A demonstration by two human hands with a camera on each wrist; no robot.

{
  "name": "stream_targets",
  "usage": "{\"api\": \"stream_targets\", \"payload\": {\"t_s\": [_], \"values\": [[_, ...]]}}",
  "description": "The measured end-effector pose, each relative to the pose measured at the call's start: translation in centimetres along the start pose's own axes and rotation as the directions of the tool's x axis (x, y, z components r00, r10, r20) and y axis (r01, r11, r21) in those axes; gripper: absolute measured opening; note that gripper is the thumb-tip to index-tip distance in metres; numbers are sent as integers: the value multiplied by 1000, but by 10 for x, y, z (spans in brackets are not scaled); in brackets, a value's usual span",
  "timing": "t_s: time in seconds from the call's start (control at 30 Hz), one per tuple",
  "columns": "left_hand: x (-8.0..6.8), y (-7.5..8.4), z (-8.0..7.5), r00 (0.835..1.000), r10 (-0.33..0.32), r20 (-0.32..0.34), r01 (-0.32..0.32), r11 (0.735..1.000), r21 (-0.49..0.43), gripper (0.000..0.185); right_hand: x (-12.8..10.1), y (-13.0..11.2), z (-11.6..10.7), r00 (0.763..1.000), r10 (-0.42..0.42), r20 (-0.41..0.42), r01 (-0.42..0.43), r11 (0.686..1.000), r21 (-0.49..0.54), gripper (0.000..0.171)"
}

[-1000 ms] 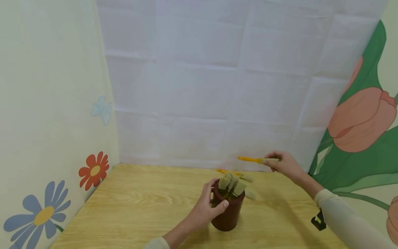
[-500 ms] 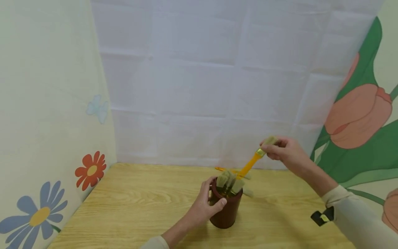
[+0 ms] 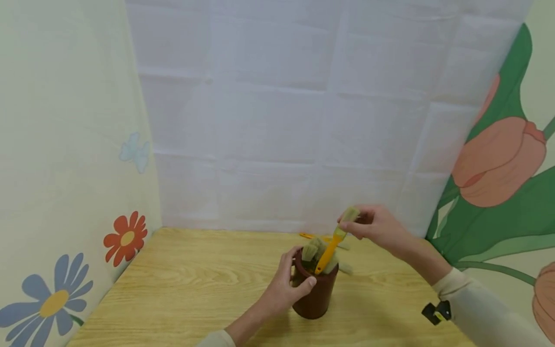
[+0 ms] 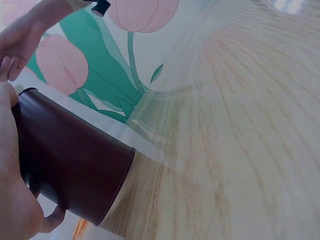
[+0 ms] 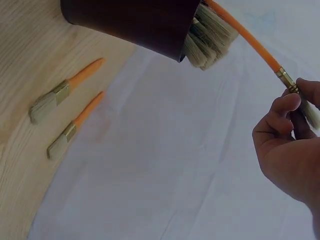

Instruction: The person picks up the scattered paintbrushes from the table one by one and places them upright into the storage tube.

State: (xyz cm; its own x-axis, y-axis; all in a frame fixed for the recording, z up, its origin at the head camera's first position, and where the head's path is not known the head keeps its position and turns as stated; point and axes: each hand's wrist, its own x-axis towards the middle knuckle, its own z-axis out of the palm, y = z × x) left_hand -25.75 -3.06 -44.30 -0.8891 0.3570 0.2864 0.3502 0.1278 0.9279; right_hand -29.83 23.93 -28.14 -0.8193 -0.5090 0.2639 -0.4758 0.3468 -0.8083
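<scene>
A dark brown cup (image 3: 313, 301) stands upright on the wooden table, holding several paintbrushes (image 5: 206, 42) with their pale bristles up. My left hand (image 3: 282, 284) grips the cup, thumb on the near side and fingers round its left; the left wrist view shows the cup wall (image 4: 75, 155) close up. Above the mouth, my right hand (image 3: 383, 231) pinches a paintbrush (image 3: 330, 251) near its metal band and bristles. Its orange handle slants down, the tip at the cup's opening.
Two more orange-handled paintbrushes, a wider one (image 5: 57, 95) and a narrower one (image 5: 65, 138), lie on the table (image 3: 208, 274) behind the cup. A white sheet (image 3: 260, 120) hangs at the back. Flower-printed walls flank both sides.
My right hand has brought the paintbrush leftward and tipped it from level to handle-down, its tip now at the cup's mouth. My left hand keeps its grip on the cup.
</scene>
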Motion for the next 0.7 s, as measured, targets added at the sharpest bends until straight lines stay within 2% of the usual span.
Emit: {"api": "stream_targets", "payload": {"t_s": [0.17,0.3,0.5,0.7], "values": [[1,0,1,1000,-3,5,3,1000,-5,71,0,1,16,1000,-7,24,9,997,-76,16],[0,1,1,1000,-3,5,3,1000,-9,72,-1,4,30,997,-40,66,52,981,-187,16],[0,2,1,1000,0,-2,0,1000,2,72,-2,13,50,987,-149,68,163,930,-330,14],[-2,2,1,1000,20,-2,-20,1000,23,72,-3,18,64,957,-266,117,290,861,-417,16]]}}
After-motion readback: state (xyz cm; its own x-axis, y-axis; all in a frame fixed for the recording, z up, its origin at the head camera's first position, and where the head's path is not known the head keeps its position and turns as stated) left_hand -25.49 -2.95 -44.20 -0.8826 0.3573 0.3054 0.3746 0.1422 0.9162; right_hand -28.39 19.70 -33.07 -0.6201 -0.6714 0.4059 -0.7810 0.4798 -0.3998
